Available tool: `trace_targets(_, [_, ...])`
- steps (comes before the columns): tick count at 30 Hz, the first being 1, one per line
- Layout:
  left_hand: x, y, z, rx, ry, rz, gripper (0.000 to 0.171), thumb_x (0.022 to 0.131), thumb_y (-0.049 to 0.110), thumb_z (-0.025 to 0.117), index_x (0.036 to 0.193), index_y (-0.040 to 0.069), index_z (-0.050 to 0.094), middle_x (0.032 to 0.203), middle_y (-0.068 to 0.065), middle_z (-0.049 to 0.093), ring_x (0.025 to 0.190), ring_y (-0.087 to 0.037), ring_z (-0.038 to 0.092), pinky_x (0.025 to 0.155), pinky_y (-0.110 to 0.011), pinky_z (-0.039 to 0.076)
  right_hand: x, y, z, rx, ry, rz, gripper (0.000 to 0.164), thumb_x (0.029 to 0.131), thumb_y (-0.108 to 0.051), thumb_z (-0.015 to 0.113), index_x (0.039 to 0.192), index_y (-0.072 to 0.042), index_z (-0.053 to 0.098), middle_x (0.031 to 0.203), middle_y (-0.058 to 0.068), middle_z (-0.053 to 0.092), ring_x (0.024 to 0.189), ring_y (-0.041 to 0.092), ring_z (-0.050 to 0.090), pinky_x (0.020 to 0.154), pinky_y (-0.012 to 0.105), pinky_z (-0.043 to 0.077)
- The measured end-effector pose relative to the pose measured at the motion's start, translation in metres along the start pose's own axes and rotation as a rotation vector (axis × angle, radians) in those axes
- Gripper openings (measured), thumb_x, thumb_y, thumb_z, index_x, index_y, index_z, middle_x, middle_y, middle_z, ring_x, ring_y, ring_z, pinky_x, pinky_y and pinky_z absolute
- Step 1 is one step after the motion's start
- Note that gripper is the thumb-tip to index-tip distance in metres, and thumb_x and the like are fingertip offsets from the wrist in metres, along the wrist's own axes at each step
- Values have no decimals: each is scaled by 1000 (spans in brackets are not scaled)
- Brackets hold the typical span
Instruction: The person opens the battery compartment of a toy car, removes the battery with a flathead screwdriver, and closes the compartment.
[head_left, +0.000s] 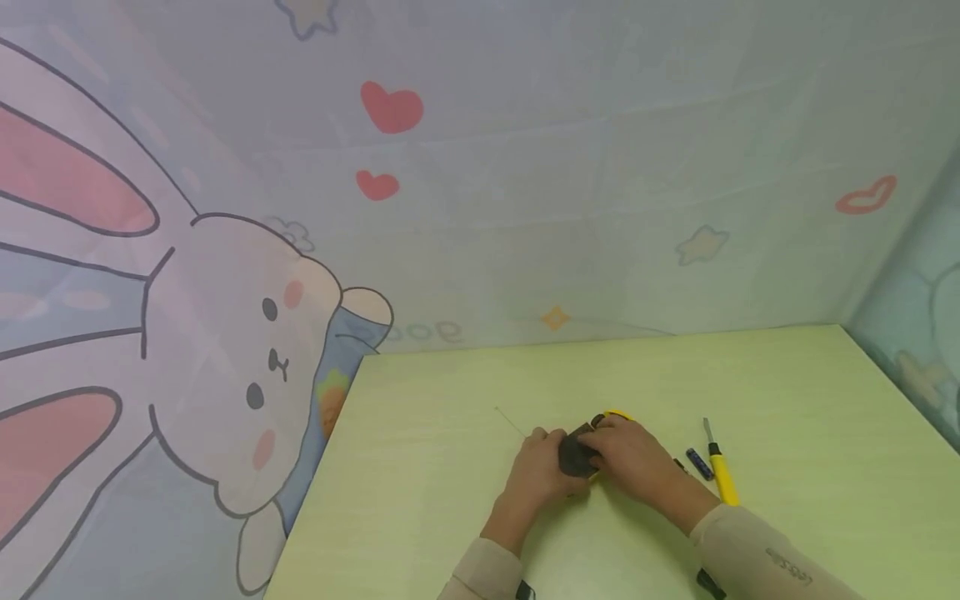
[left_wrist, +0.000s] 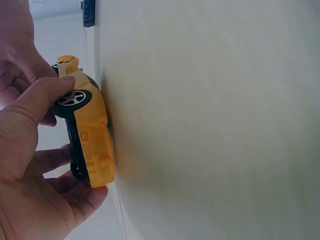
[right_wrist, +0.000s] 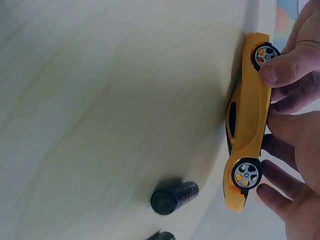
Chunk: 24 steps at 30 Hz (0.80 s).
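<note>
A yellow toy car (right_wrist: 245, 105) is turned wheels-up between both hands, its dark underside (head_left: 576, 454) showing in the head view. My left hand (head_left: 534, 473) grips one end, the thumb by a wheel (left_wrist: 73, 98) and the other fingers round the far end. At the opposite end, my right hand (head_left: 633, 458) holds the car, fingers curled over the underside and near the rear wheel (right_wrist: 246, 173). The right fingertips are partly hidden behind the car. A thin wire (head_left: 512, 422) sticks out past the left hand.
Right of the right hand lie a dark blue battery (head_left: 699, 464) and a yellow-handled screwdriver (head_left: 723, 479). A second battery (right_wrist: 162, 236) shows partly in the right wrist view. A dark object (head_left: 710, 583) pokes out under the right sleeve. A printed cloth (head_left: 525, 250) hangs behind the table (head_left: 420, 467).
</note>
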<state>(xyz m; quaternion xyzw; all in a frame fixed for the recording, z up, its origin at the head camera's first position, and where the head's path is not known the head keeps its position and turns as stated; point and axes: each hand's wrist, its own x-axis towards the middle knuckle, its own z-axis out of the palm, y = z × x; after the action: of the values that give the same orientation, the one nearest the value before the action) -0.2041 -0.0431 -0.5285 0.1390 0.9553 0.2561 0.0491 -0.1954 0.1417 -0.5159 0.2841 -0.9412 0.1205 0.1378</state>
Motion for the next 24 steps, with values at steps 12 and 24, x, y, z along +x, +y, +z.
trace_targets(12, [7,3,5,29,6,-38,62,71,41,88,121,13,65,101,-3,54,88,-17,52,76,-33,51,-14,5,5,46,28,-2,30,88,-15,78,118,-8,74,134,18,65,126,38,59,103,53,49])
trace_targets(24, [13,10,9,-2,44,-54,70,69,47,88,123,11,63,98,-2,53,85,-14,47,72,-29,47,-11,15,5,227,100,449,78,88,-40,80,144,4,48,145,30,47,129,48,50,99,60,49])
